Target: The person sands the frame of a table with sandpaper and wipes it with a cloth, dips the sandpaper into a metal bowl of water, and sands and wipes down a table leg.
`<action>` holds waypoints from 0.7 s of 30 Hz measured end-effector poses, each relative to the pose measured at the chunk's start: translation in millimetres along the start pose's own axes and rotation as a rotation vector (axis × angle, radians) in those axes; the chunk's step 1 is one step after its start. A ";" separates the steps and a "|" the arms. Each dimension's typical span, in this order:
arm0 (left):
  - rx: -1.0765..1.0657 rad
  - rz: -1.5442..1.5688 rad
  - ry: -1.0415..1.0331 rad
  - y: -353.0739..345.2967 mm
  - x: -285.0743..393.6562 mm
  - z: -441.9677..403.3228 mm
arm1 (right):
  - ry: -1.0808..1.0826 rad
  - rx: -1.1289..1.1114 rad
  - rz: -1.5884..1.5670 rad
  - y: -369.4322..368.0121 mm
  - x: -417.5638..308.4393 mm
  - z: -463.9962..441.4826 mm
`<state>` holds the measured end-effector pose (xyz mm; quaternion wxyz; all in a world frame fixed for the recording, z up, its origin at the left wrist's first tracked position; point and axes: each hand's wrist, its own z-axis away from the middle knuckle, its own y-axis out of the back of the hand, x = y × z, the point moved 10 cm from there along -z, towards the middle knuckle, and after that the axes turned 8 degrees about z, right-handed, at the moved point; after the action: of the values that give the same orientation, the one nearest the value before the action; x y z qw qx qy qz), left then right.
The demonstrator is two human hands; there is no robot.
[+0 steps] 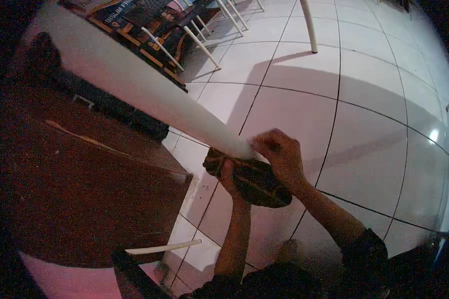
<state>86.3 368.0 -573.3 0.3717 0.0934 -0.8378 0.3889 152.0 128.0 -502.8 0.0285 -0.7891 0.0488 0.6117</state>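
Observation:
A dark, patterned item (257, 185), perhaps cloth, lies across my left hand (227, 178), whose thumb presses on its near side. My right hand (283, 153) is just above and to the right, its fingers curled together beside the lower end of a long white pole-like shape (159, 94). What those fingers hold, if anything, is too small and blurred to tell. The white shape runs from the upper left down to the dark item, and its end meets the item's upper edge.
A dark reddish-brown surface (95, 189) fills the left side. Behind it are a black box-like object (114, 107) and a printed banner (119, 15). Several thin white legs stand on the white tiled floor (374, 109). A pale bar (164, 247) lies at the lower left.

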 end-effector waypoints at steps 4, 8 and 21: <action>-0.360 0.018 0.169 43.4 -97.1 -14.4 | 0.275 0.163 -0.093 0.6 -75.8 -2.3; -0.239 0.055 0.440 14.5 -99.2 7.7 | 0.160 0.249 0.010 0.3 -16.5 27.7; -0.305 -0.033 0.395 -0.8 -96.0 12.4 | 0.839 0.131 0.449 -11.9 -114.2 40.3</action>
<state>147.6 345.7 -644.8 0.5443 -0.0279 -0.7962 0.2626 86.4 148.8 -402.6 -0.0769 -0.9344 0.2638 0.2269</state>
